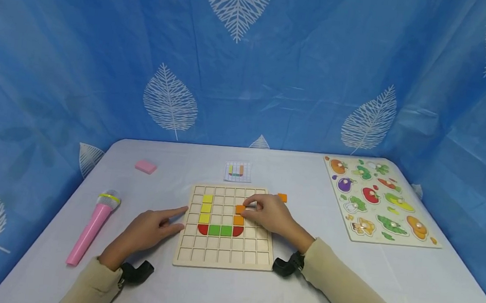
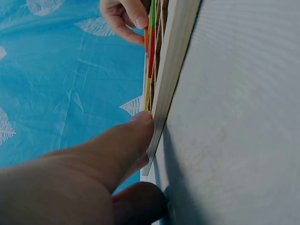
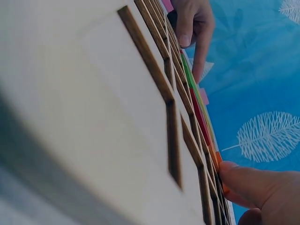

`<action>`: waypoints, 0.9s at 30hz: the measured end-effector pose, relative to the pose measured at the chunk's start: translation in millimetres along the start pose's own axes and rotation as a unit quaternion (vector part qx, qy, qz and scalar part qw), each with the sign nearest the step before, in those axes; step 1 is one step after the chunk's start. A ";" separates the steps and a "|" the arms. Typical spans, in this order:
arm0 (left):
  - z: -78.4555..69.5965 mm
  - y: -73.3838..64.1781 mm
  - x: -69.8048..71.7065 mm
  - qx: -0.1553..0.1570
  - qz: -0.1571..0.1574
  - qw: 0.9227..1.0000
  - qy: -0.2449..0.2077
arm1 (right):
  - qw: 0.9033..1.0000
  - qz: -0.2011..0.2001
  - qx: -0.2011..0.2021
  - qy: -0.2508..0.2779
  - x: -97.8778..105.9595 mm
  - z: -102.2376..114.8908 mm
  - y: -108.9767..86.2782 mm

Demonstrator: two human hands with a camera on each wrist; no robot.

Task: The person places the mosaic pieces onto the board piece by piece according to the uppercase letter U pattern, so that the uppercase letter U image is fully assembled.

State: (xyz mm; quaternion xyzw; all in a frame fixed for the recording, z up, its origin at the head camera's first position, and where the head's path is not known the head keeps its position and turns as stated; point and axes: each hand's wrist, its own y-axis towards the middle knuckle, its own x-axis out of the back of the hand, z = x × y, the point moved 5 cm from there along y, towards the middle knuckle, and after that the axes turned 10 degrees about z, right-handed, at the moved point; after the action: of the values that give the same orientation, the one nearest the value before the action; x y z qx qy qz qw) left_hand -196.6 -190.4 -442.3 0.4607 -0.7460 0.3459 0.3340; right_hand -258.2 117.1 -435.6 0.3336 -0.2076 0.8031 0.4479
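Note:
A wooden grid board lies on the white table. My right hand pinches an orange square tile over its right part, just above another orange tile. Beside the board's left edge, the index finger and thumb of my left hand reach out and touch the rim; the left wrist view shows the thumb against it. Yellow tiles form a column on the left. Below run green tiles between two rounded red tiles. Behind my right hand lies a loose orange tile.
A small pattern card with a coloured U shape lies behind the board. Left of it are a pink block and a pink toy microphone. A vegetable puzzle board occupies the right. A blue leaf-patterned curtain hangs behind the table.

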 end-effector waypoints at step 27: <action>-0.3 0.1 -0.1 -0.001 -0.002 1.000 -0.002 | 1.000 0.009 0.020 -0.003 -0.8 -4.4 -1.0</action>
State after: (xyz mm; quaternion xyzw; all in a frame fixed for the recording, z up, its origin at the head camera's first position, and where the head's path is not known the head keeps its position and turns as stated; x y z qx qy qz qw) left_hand -196.6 -190.1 -442.3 0.4632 -0.7458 0.3437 0.3334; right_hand -258.6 120.0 -439.2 0.3430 -0.1962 0.8098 0.4336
